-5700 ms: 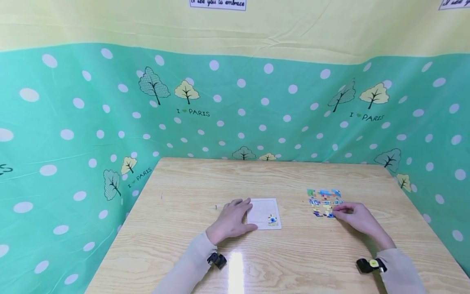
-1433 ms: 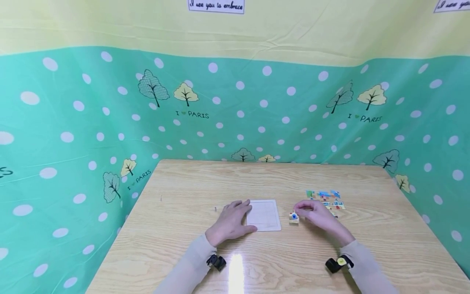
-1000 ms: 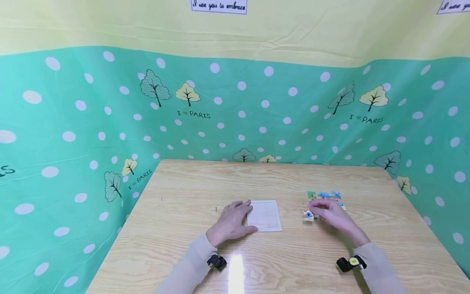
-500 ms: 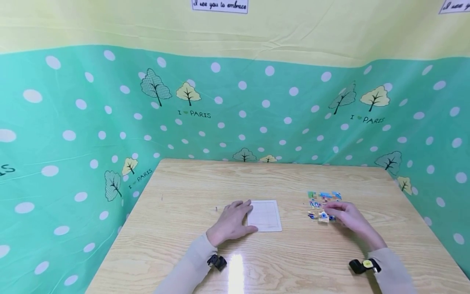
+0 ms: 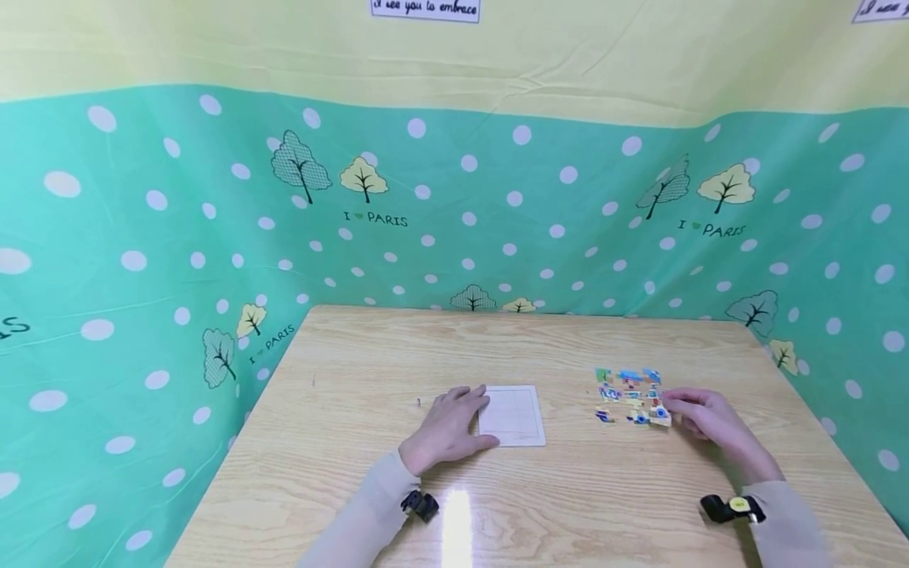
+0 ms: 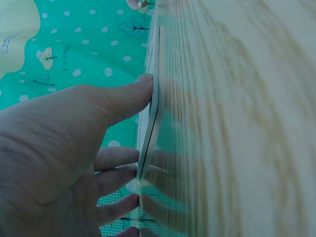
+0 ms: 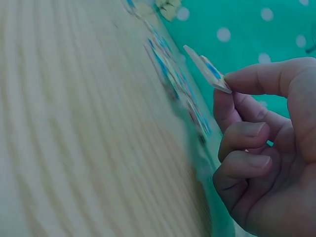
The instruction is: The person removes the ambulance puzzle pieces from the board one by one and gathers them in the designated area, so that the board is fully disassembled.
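On the wooden table lies a white square puzzle tray (image 5: 510, 418) with no piece in it. My left hand (image 5: 443, 430) rests at its left side, thumb at the front edge and fingertips at the left corner; in the left wrist view the straight thumb (image 6: 131, 96) touches the tray rim (image 6: 150, 116). Between thumb and fingertips my right hand (image 5: 710, 418) pinches a jigsaw piece (image 5: 661, 416) with a blue round print. The piece (image 7: 210, 71) is tilted and raised, close to the right edge of the laid-out jigsaw pieces (image 5: 630, 376).
Loose pieces lie in rough rows right of the tray, with bare wood (image 5: 568, 489) around them. A small dark speck (image 5: 418, 402) lies left of the left hand. A green dotted curtain (image 5: 454, 197) stands behind and beside the table.
The piece with the blue round print lay in the tray's corner at first. My right hand lifted it out and carried it right, past the other pieces. My left hand stays put.
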A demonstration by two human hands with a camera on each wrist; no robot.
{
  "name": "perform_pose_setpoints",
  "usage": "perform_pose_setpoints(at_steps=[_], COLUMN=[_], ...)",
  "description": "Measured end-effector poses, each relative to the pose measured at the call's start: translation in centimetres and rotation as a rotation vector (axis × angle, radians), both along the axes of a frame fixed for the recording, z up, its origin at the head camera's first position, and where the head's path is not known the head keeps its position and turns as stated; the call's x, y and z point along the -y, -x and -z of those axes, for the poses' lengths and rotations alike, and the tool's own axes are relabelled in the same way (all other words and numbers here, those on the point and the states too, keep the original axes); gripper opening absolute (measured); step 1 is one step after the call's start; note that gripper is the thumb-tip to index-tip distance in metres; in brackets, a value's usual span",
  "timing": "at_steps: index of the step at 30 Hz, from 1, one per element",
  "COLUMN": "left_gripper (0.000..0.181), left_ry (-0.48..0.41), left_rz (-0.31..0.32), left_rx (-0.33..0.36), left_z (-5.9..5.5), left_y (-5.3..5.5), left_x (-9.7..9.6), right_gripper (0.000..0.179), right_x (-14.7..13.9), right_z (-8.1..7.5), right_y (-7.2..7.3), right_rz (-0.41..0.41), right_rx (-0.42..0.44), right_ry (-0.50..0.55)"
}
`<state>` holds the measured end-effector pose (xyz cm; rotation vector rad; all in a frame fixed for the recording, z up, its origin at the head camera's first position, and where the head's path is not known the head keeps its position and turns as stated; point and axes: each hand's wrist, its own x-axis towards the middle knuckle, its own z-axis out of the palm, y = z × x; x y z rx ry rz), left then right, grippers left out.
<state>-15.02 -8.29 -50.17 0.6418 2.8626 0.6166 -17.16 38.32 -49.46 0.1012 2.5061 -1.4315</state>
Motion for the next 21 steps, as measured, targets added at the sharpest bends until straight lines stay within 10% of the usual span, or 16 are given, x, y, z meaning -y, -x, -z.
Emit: perform_pose_setpoints(at_steps=[21], left_gripper=[0.078], left_ry=[-0.002], left_rz=[0.005], left_rx=[-0.011], left_z=[-0.3], left_y=[0.0], left_x=[0.1], right_gripper=[0.062], right_x=[-2.2], right_z=[0.5], right_y=[0.5], right_rz=[0.004], right_rx=[-0.005], right_ry=[-0.236])
